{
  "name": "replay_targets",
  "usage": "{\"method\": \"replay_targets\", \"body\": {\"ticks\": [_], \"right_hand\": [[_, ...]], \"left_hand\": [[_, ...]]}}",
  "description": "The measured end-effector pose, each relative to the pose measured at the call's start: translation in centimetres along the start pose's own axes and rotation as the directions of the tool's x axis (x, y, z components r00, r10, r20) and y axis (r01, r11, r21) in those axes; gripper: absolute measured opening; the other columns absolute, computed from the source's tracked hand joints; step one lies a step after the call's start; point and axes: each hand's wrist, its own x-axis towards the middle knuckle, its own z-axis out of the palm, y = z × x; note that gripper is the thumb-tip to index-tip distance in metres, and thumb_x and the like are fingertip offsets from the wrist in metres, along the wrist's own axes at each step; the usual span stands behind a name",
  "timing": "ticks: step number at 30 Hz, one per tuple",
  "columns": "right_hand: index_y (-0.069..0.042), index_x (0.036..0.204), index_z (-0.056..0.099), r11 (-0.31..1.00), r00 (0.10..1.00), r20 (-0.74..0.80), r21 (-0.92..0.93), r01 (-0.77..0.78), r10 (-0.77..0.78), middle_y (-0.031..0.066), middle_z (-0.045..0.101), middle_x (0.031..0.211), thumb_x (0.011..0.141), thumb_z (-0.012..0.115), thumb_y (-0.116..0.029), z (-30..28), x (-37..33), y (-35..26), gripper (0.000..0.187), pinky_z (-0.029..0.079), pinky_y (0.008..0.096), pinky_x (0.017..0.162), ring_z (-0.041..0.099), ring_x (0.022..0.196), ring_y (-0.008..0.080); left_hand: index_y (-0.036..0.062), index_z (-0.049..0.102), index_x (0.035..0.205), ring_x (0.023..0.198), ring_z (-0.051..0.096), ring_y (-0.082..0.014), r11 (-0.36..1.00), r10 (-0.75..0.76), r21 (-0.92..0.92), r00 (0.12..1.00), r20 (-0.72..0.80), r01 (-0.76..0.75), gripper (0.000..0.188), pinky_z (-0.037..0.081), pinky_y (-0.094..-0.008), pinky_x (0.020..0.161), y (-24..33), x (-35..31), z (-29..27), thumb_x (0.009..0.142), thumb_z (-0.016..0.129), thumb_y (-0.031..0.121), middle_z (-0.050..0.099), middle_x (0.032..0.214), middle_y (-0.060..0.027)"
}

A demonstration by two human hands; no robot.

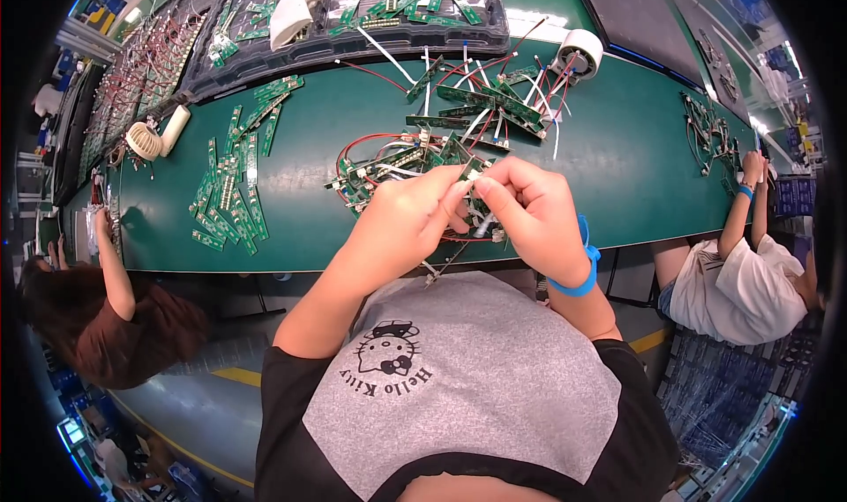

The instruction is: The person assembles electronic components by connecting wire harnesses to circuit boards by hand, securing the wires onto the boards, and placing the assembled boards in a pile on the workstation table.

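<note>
My left hand (408, 213) and my right hand (535, 209) meet over the near middle of the table. Between their fingertips they pinch a small green circuit board (471, 172), and its lower part is hidden by my fingers. A white connector seems to sit at my right thumb tip, too small to tell for sure. Just beyond and under my hands lies a tangled heap of circuit boards (388, 168) with red and white wires. Another pile of wired boards (494, 105), with white flat cables, stands right behind it.
Loose narrow boards (231, 184) lie on the green table (326, 105) at left, near a small cream fan (150, 140). A black tray (344, 39) holds boards and a white glove (298, 10). A white roll-shaped device (580, 54) stands back right. Co-workers sit on both sides.
</note>
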Motion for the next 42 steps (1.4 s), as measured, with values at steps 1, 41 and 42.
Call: {"method": "replay_targets", "body": {"ticks": [1, 41, 42], "right_hand": [[0.003, 0.077, 0.057, 0.999, 0.999, 0.026, 0.023, -0.045, 0.045, -0.0010, 0.051, 0.058, 0.083, 0.056, -0.008, 0.0, -0.1, -0.1, 0.013, 0.030, 0.0202, 0.044, 0.038, 0.052, 0.0013], [0.002, 0.091, 0.061, 0.850, 0.984, 0.150, 0.503, -0.158, 0.094, 0.0025, 0.058, 0.073, 0.082, 0.058, -0.005, -3.9, -1.5, 0.3, 0.011, 0.042, 0.0188, 0.051, 0.051, 0.058, 0.0050], [0.001, 0.091, 0.061, 0.859, 0.981, 0.170, 0.485, -0.163, 0.090, 0.0016, 0.057, 0.072, 0.082, 0.059, -0.006, -3.6, -1.5, 0.3, 0.011, 0.041, 0.0181, 0.050, 0.051, 0.058, 0.0043]], "left_hand": [[-0.0052, 0.052, 0.098, 0.062, 0.064, -0.0194, 0.993, -0.074, -0.088, 0.996, 0.055, 0.079, 0.018, 0.049, -0.0274, 0.053, 0.1, 0.1, -0.1, 0.087, 0.048, 0.008, 0.062, 0.071, -0.0115], [-0.0015, 0.050, 0.096, 0.062, 0.062, -0.0133, 0.999, 0.045, -0.011, 0.971, -0.235, -0.049, 0.026, 0.049, -0.0225, 0.055, 1.5, -1.2, -1.0, 0.073, 0.059, -0.008, 0.060, 0.073, -0.0083], [-0.0019, 0.049, 0.098, 0.065, 0.063, -0.0141, 0.995, 0.018, -0.091, 0.973, -0.230, -0.040, 0.025, 0.050, -0.0226, 0.057, 1.5, -1.4, -0.9, 0.075, 0.058, -0.008, 0.060, 0.074, -0.0080]]}}
